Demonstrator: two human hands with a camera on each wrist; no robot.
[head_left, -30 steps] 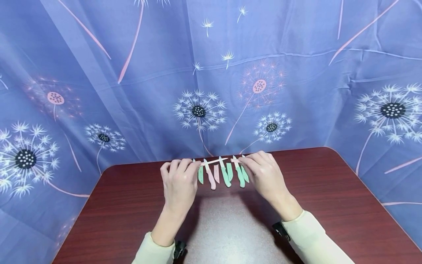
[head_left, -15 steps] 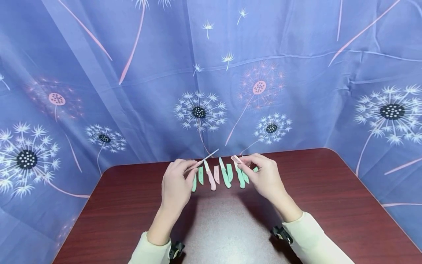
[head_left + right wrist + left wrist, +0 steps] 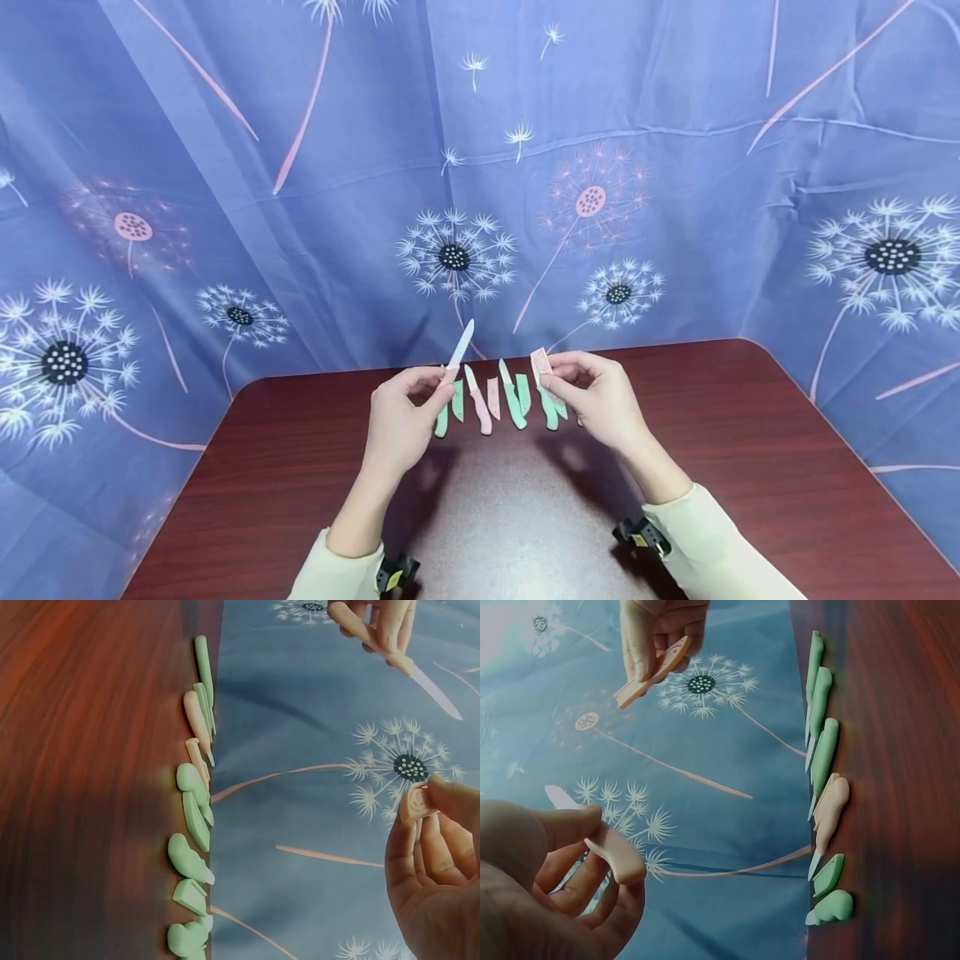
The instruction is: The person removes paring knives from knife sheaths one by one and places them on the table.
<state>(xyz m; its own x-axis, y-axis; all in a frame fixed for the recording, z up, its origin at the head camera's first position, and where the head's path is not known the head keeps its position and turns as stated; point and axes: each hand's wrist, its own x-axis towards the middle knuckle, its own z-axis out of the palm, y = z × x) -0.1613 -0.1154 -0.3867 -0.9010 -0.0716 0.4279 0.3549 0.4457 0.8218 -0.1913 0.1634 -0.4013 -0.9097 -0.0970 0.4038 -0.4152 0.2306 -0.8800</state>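
Note:
My left hand pinches a small knife by its pink handle between thumb and fingers, the pale blade pointing up and away. In the left wrist view the butt of that handle faces the camera. Opposite it, my right hand holds a pink blade sheath between thumb and fingertips, its end tilted up. Knife and sheath are raised over the row on the table, apart from each other. The right wrist view has the bare blade pointing toward the sheath's side.
Below the hands, a row of knives and sheaths lies along the table's far edge: a pink knife, a pink sheath, and several green knives with green sheaths. A blue dandelion-print cloth hangs behind the table.
My left hand has turned the knife from nearly level, pointing right, to blade up. The right hand has tipped the sheath upward. Knife and sheath now stand farther apart.

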